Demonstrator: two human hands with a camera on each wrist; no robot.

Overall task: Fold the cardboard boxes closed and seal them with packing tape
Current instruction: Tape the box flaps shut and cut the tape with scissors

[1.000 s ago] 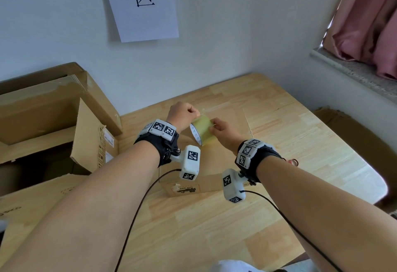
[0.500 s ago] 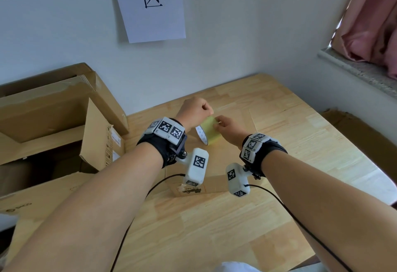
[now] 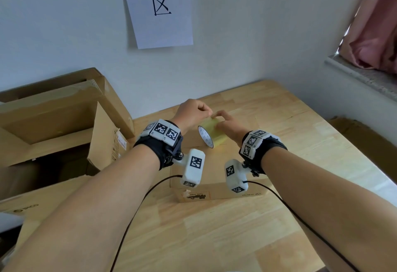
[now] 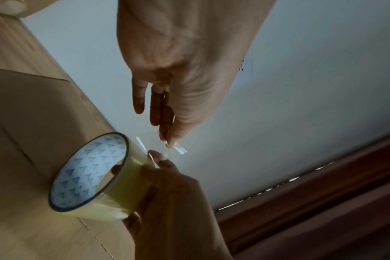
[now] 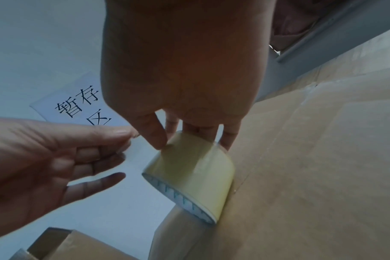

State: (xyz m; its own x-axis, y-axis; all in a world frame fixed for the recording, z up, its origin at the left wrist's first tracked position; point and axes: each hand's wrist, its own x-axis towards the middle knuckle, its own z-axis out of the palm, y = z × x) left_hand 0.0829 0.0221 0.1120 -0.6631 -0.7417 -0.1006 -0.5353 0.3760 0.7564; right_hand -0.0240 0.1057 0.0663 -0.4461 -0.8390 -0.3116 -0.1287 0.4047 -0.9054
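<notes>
Tape end pinched off the roll above the closed box

Fingers of the right hand (image 3: pixel 228 126) were curled round the tape roll (image 3: pixel 211 134), one finger showing through its core in the left wrist view, the thumb on the outer face. The left hand (image 3: pixel 191 115) pinched the free tape end (image 4: pixel 178 149) between thumb and forefinger, its other fingers loosely curled; only a short clear strip ran between roll and pinch. The roll stood on edge, its lower rim at the top of the small box (image 3: pixel 214 185), whose flaps lay shut. That box sat on the wooden table (image 3: pixel 214 228), with bare table in front of it and to the right as far as the table's edge. To the left, a big open box (image 3: pixel 53 125) stood with one flap raised close to the left forearm. The table met a white wall bearing a paper sign (image 3: pixel 159 7); a window ledge (image 3: pixel 363 78) and pink curtain (image 3: pixel 373 42) lay to the right. Black cables ran from both wrist cameras toward the near edge.
</notes>
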